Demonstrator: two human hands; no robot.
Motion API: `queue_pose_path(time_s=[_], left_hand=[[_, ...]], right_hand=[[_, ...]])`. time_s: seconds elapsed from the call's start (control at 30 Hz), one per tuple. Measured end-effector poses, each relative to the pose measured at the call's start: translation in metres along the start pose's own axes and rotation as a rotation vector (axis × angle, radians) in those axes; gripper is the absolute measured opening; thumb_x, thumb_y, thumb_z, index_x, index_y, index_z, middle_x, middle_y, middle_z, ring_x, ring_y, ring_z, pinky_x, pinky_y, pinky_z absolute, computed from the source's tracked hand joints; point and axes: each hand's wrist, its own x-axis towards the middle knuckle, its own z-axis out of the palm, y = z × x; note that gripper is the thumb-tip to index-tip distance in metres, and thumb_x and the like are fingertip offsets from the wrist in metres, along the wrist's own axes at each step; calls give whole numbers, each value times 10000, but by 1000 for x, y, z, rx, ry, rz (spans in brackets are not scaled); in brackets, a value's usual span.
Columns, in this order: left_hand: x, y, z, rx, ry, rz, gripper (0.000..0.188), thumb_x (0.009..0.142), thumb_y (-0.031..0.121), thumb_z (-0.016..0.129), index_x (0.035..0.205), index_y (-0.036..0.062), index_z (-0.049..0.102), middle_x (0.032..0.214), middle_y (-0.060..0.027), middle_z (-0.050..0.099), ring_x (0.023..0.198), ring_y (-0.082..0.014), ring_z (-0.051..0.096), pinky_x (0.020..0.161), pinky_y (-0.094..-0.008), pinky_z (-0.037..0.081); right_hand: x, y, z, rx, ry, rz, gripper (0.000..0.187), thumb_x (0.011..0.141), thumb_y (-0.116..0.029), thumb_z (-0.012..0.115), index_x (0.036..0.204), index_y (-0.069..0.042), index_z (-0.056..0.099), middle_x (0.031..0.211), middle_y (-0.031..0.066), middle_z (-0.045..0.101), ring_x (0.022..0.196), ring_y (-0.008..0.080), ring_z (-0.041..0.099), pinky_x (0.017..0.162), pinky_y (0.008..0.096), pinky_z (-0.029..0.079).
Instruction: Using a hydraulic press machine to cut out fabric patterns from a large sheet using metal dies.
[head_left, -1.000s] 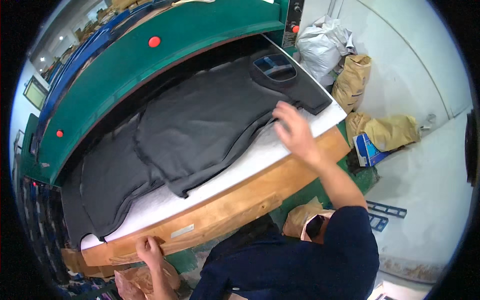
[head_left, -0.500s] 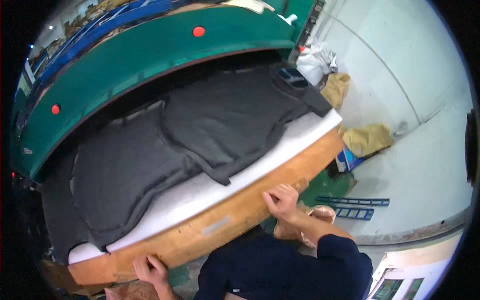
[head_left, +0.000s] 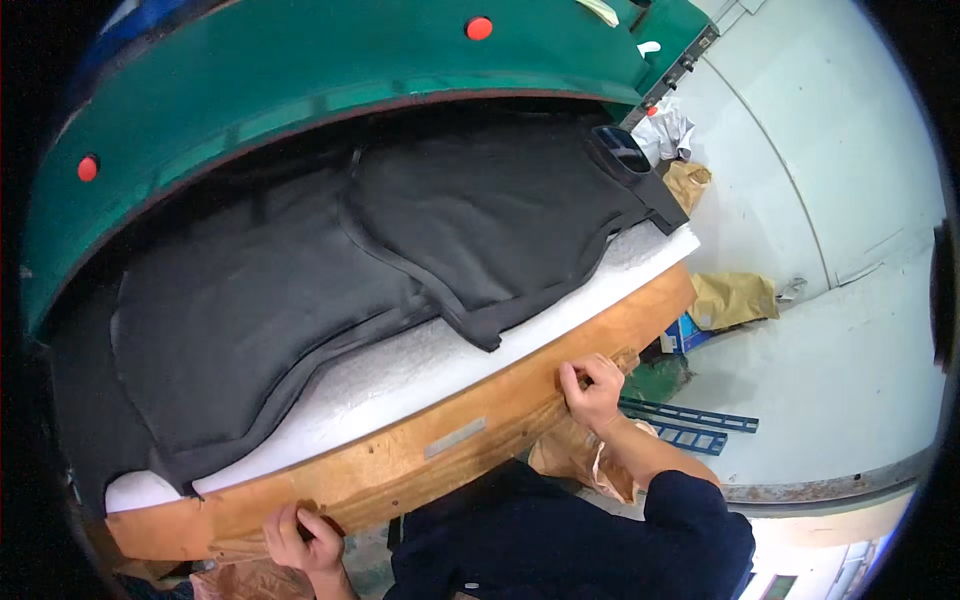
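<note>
A long wooden board (head_left: 400,458) lies slantwise in front of me, with a grey strip set in its top. My left hand (head_left: 303,540) has curled fingers over the board's near edge at the left. Farther right, my right hand (head_left: 593,390) is closed on the same edge, knuckles up. Behind the bare wood runs a thick white layer (head_left: 375,390). On top of it rests a large black moulded sheet (head_left: 260,300) with raised seams and a notched near edge. A dark, glossy cup-like piece (head_left: 622,150) sits at the sheet's far right corner.
A green machine beam (head_left: 300,75) with red buttons (head_left: 480,28) arches over the sheet's far edge. Along the pale wall (head_left: 850,190) at right lie a yellow-brown bag (head_left: 733,300) and dark blue slotted rails (head_left: 690,415). Brown wrapping (head_left: 575,455) lies below my right hand.
The view has shifted, bringing the green beam closer. The board appears to have slid a little farther under the beam, covering the sheet's far edge. Both hands remain on the board.
</note>
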Motion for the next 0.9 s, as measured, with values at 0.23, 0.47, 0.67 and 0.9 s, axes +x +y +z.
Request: queue_pose_path(time_s=[0.23, 0.47, 0.67, 0.9], left_hand=[[9, 1, 9, -18, 110, 43, 61, 849, 12, 581, 849, -21, 633, 807, -157, 650, 685, -353, 598, 593, -421, 468], [8, -3, 9, 28, 126, 13, 65, 844, 6, 582, 805, -14, 630, 784, -148, 648, 670, -339, 602, 603, -416, 474], [-4, 9, 6, 39, 78, -32, 81, 846, -10, 578, 778, 10, 619, 734, -134, 620, 638, -327, 576, 598, -416, 445], [-10, 21, -2, 61, -29, -108, 161, 859, 15, 608, 702, 16, 570, 710, -126, 595, 656, -342, 550, 641, -450, 410]], right_hand=[[9, 3, 11, 60, 144, -99, 109, 788, -113, 737, 714, -68, 670, 641, 90, 635, 570, 275, 614, 561, 371, 470], [17, 0, 20, 160, 211, -157, 116, 790, -113, 733, 710, -68, 662, 629, 84, 626, 570, 277, 614, 565, 374, 479], [18, 9, 17, 164, 170, -217, 104, 777, -108, 739, 706, -72, 672, 613, 83, 614, 565, 285, 606, 560, 378, 470], [30, 18, 10, 261, -22, -297, 45, 783, -81, 735, 768, -55, 702, 670, 94, 659, 609, 274, 638, 591, 372, 501]])
